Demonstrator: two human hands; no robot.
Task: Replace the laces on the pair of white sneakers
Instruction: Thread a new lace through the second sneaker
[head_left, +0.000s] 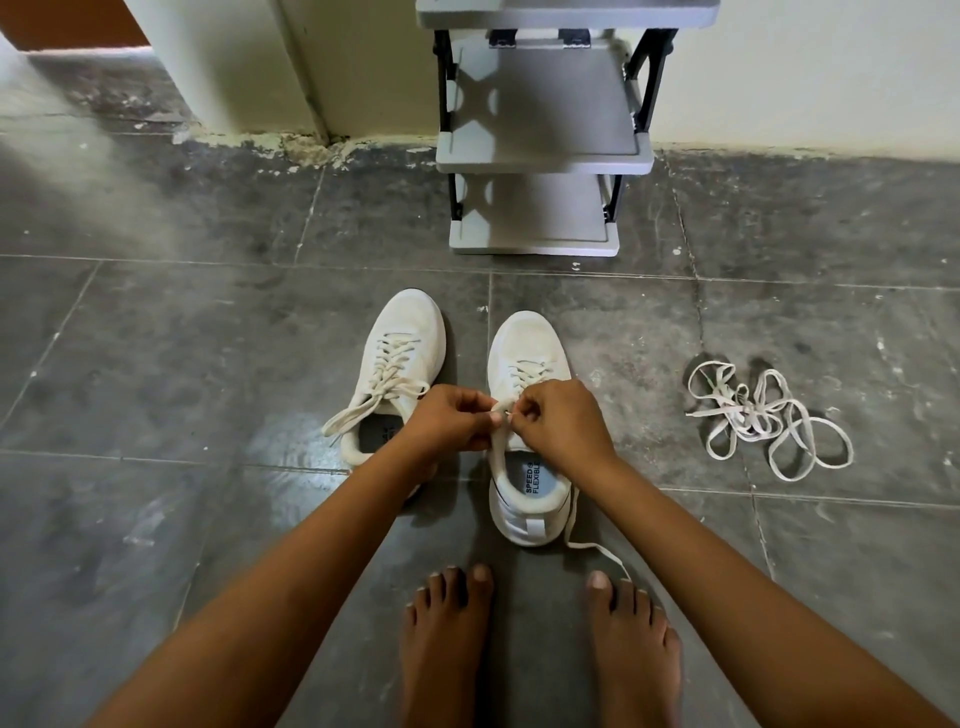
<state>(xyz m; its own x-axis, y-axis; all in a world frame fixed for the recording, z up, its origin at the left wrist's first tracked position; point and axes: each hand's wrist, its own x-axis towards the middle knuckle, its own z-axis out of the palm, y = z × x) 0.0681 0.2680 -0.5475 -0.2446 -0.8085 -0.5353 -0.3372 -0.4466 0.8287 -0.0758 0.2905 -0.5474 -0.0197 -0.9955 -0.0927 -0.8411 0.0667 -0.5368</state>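
Observation:
Two white sneakers stand side by side on the dark floor, toes pointing away from me. The left sneaker (400, 358) is laced, with its lace ends lying loose over its left side. Both hands meet over the tongue of the right sneaker (524, 364). My left hand (449, 421) and my right hand (558, 421) each pinch the cream lace (500, 441) near the upper eyelets. One free end of that lace (587, 545) trails down the right side of the shoe onto the floor. A tangled pile of white laces (763, 415) lies on the floor to the right.
A grey shoe rack (540, 161) with black posts stands against the pale wall straight ahead. My bare feet (540, 639) rest on the tiles just behind the right sneaker. Dark, scuffed floor tiles (156, 338) spread to both sides.

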